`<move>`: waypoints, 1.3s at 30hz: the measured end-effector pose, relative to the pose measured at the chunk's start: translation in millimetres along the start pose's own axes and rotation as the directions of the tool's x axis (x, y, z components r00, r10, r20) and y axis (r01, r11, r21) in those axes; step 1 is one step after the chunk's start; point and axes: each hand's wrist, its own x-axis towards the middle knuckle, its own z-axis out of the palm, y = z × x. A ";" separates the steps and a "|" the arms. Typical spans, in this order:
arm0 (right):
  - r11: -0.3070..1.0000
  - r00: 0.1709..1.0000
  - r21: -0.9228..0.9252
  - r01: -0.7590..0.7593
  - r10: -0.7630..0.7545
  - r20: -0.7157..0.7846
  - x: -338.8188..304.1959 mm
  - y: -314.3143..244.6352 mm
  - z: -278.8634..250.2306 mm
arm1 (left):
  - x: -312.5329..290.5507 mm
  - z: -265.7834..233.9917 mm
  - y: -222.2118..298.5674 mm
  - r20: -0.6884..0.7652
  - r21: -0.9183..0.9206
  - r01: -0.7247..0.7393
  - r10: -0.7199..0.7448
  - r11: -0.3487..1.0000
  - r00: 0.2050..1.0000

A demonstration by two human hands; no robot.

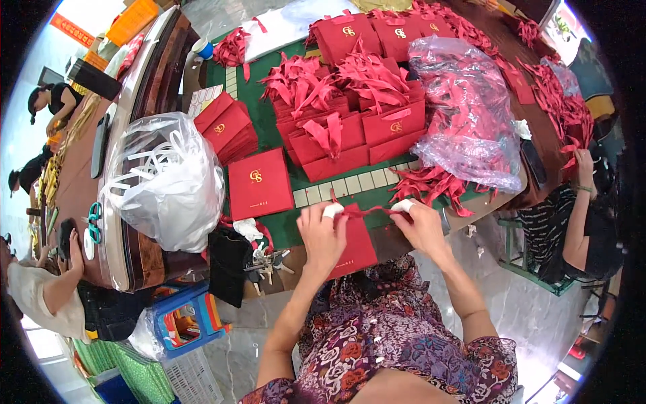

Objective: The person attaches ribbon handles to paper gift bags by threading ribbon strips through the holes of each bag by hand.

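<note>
The red paper bag (356, 248) lies at the table's near edge, in front of the person, below both hands. From where I stand, the left hand (321, 234) is nearly closed, its thumb and fingers pinching the red ribbon (368, 211). The right hand (424, 231) pinches the ribbon's other side, remaining fingers loosely curled. White wraps cover a finger on each hand. The step appears to be shaping or tying the ribbon. For good results, draw both sides with equal, light tension; lay the ribbon flat to avoid twists; and centre it over the bag. Excess pull would probably crease the paper.
</note>
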 end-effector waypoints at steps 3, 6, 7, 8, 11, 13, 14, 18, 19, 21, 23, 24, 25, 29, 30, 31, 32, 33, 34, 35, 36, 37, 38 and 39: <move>0.950 0.998 0.305 -0.068 0.064 0.021 5.6 -17.2 12.4 | -17.0 -7.5 25.4 0.188 -0.264 0.103 -0.054 0.959 0.981; 0.775 0.965 0.580 -0.252 0.154 0.213 13.1 -29.6 27.5 | -27.5 -12.2 45.5 0.634 -0.462 0.544 -0.168 0.700 0.755; 0.720 0.951 0.628 -0.297 0.167 0.258 13.9 -31.5 33.5 | -32.5 -3.6 43.1 0.709 -0.513 0.633 -0.130 0.580 0.693; 0.661 0.935 0.669 -0.340 0.164 0.313 15.7 -37.3 41.4 | -42.3 8.1 38.6 0.702 -0.510 0.636 -0.146 0.580 0.697; 0.569 0.955 0.773 -0.279 0.082 0.284 21.1 -45.0 51.4 | -49.6 19.4 33.0 0.588 -0.627 0.540 -0.114 0.562 0.801; 0.558 0.961 0.785 -0.268 0.094 0.261 28.2 -42.9 51.6 | -49.2 15.6 22.4 0.703 -0.608 0.664 -0.092 0.436 0.705; 0.548 0.965 0.796 -0.257 0.103 0.241 31.0 -41.5 52.2 | -50.6 13.5 17.4 0.799 -0.559 0.772 -0.052 0.301 0.599; 0.943 0.996 0.325 0.067 -0.046 -0.070 29.8 -38.7 43.1 | -53.8 2.9 0.3 0.803 -0.595 0.772 -0.164 -0.222 0.572; 0.926 0.991 0.370 0.071 -0.023 -0.132 25.8 -41.2 40.6 | -53.8 4.0 -8.3 0.833 -0.550 0.747 -0.178 -0.375 0.524; 0.952 0.984 0.270 0.145 -0.111 -0.137 15.1 -46.0 32.0 | -55.0 4.4 -17.3 0.827 -0.541 0.686 -0.157 -0.487 0.540; 0.929 0.940 0.147 0.340 -0.331 -0.084 5.4 -46.2 30.5 | -57.9 7.6 -25.7 0.821 -0.472 0.608 -0.068 -0.638 0.566; 0.901 0.928 0.225 0.370 -0.368 -0.057 0.6 -53.2 31.0 | -59.8 11.3 -24.1 0.819 -0.475 0.604 -0.072 -0.639 0.569; 0.850 0.866 0.179 0.496 -0.498 -0.040 1.9 -55.6 35.0 | -61.4 16.1 -20.7 0.805 -0.478 0.588 -0.057 -0.653 0.591; 0.766 0.778 0.187 0.615 -0.628 0.009 0.6 -49.7 50.8 | -62.8 21.6 -17.6 0.818 -0.442 0.635 0.007 -0.634 0.575; 0.765 0.777 0.189 0.616 -0.629 0.011 -0.8 -50.2 51.0 | -61.7 19.9 -17.6 0.825 -0.442 0.683 0.036 -0.581 0.564; 0.787 0.808 0.229 0.572 -0.589 0.006 -2.3 -52.5 49.1 | -64.0 14.5 -16.0 0.837 -0.469 0.731 0.015 -0.496 0.547; 0.809 0.839 0.267 0.525 -0.545 0.002 -3.3 -54.0 46.2 | -60.8 5.9 -15.9 0.838 -0.467 0.731 0.016 -0.497 0.546; 0.793 0.863 0.369 0.484 -0.502 -0.054 -3.4 -57.5 44.6 | -58.3 -4.3 -19.1 0.853 -0.516 0.816 -0.070 -0.260 0.517; 0.794 0.864 0.369 0.482 -0.500 -0.053 -3.2 -60.1 40.2 | -55.2 -14.6 -20.6 0.850 -0.510 0.860 -0.160 -0.008 0.503; 0.843 0.925 0.418 0.339 -0.379 0.014 -3.7 -63.1 36.2 | -48.7 -25.7 -19.0 0.740 -0.566 0.783 -0.259 0.257 0.621; 0.871 0.964 0.455 0.186 -0.252 0.087 -3.5 -64.5 35.0 | -53.1 -22.8 -27.7 0.442 -0.634 0.523 -0.288 0.570 0.850; 0.887 0.968 0.413 0.209 -0.247 0.040 1.4 -68.4 38.6 | -50.7 -29.7 -31.8 0.330 -0.469 0.455 -0.328 0.757 0.885; 0.888 0.969 0.412 0.205 -0.243 0.042 5.7 -68.0 44.5 | -39.7 -39.9 -32.7 0.214 -0.262 0.379 -0.329 0.888 0.920; 0.905 0.964 0.352 0.239 -0.264 0.022 9.5 -64.3 52.8 | -32.2 -42.1 -34.6 0.119 -0.164 0.296 -0.279 0.941 0.953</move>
